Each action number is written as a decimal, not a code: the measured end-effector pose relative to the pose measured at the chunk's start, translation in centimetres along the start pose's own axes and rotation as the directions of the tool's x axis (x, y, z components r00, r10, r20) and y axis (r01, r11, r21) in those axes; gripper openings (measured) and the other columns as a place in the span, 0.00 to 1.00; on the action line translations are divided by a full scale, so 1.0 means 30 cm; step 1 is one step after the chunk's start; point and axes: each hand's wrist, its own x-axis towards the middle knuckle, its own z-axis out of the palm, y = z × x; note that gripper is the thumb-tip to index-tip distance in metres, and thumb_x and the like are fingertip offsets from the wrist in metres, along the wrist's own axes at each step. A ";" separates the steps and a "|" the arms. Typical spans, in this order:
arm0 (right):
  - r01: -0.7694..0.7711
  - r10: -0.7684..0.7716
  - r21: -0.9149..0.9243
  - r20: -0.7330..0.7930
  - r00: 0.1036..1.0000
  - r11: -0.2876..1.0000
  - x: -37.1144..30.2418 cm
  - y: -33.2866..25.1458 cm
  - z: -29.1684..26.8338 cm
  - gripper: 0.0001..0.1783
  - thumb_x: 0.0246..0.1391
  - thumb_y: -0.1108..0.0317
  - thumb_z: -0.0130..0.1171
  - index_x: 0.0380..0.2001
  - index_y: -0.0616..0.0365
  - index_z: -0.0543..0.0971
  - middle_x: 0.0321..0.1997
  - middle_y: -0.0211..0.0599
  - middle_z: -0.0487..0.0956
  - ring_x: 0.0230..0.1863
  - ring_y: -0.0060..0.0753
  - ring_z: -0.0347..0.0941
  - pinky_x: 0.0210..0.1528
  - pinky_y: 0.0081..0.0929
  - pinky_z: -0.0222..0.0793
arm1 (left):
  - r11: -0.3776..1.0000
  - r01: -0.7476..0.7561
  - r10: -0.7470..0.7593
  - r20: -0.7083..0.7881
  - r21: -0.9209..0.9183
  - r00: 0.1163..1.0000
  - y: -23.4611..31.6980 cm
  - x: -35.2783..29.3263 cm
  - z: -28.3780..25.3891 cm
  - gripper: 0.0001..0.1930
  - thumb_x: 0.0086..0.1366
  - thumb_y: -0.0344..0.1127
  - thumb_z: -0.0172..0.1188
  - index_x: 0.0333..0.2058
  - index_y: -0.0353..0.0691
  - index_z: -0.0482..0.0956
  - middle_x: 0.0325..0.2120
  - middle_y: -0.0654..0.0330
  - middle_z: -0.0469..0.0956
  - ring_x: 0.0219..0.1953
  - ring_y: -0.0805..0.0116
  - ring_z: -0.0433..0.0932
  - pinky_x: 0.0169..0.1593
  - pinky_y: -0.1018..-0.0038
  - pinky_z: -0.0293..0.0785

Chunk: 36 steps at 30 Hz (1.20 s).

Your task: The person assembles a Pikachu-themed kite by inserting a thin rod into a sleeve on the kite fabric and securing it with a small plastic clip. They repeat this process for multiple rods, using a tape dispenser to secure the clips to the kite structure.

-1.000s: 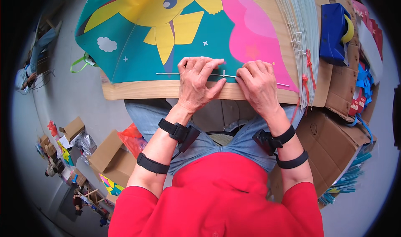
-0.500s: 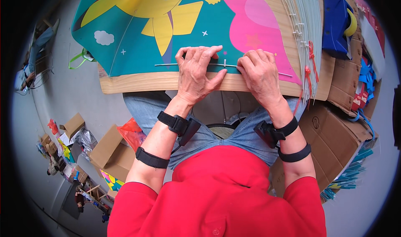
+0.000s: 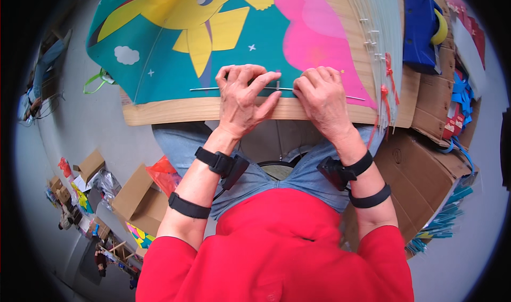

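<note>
Near the lower edge of the printed sheet (image 3: 165, 81), the thin rod (image 3: 287, 89) could be skewed by uneven pressure. The left hand's (image 3: 239, 97) thumb and forefinger were parted; the right hand's (image 3: 323, 97) grip could not be told.

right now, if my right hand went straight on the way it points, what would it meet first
Likely the pink area of the printed sheet, just past the thin rod at the right hand; nothing upright shows in that line, though height is hard to judge.
</note>
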 end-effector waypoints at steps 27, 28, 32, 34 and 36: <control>-0.020 0.020 0.022 0.017 1.000 1.000 0.015 -0.020 -0.014 0.06 0.46 0.71 0.61 0.27 0.55 0.74 0.30 0.33 0.71 0.38 0.36 0.70 0.52 0.39 0.62 | 0.999 0.026 -0.027 -0.029 -0.039 0.999 0.003 -0.005 0.007 0.13 0.49 0.38 0.69 0.35 0.56 0.82 0.35 0.70 0.72 0.41 0.70 0.71 0.54 0.62 0.55; -0.024 0.023 0.022 0.019 1.000 0.999 0.015 -0.020 -0.013 0.06 0.46 0.71 0.61 0.27 0.55 0.74 0.30 0.33 0.72 0.38 0.36 0.70 0.52 0.39 0.61 | 0.999 0.026 -0.027 -0.029 -0.037 0.999 0.002 -0.005 0.006 0.13 0.49 0.37 0.69 0.35 0.56 0.82 0.35 0.70 0.72 0.41 0.70 0.71 0.54 0.62 0.55; -0.028 0.027 0.018 0.034 0.999 0.999 0.016 -0.024 -0.016 0.05 0.46 0.71 0.61 0.27 0.55 0.74 0.30 0.33 0.72 0.38 0.37 0.70 0.52 0.40 0.62 | 0.999 0.026 -0.027 -0.025 -0.033 0.999 0.003 -0.005 0.003 0.12 0.49 0.37 0.69 0.35 0.56 0.82 0.35 0.70 0.73 0.40 0.71 0.71 0.54 0.62 0.55; -0.024 0.024 0.010 0.032 0.999 1.000 0.013 -0.016 -0.020 0.05 0.47 0.71 0.61 0.27 0.55 0.74 0.30 0.33 0.72 0.38 0.37 0.70 0.52 0.40 0.62 | 0.999 0.022 -0.023 -0.028 -0.034 0.999 0.005 -0.001 0.008 0.12 0.49 0.37 0.69 0.35 0.56 0.82 0.35 0.70 0.73 0.40 0.70 0.71 0.54 0.62 0.55; -0.009 0.009 0.023 0.016 1.000 1.000 0.016 -0.020 -0.015 0.05 0.47 0.71 0.60 0.27 0.55 0.74 0.30 0.33 0.72 0.37 0.36 0.70 0.52 0.39 0.62 | 0.999 0.016 -0.017 -0.038 -0.035 0.999 0.004 -0.001 0.003 0.12 0.49 0.37 0.69 0.35 0.56 0.82 0.34 0.70 0.73 0.40 0.69 0.70 0.53 0.63 0.55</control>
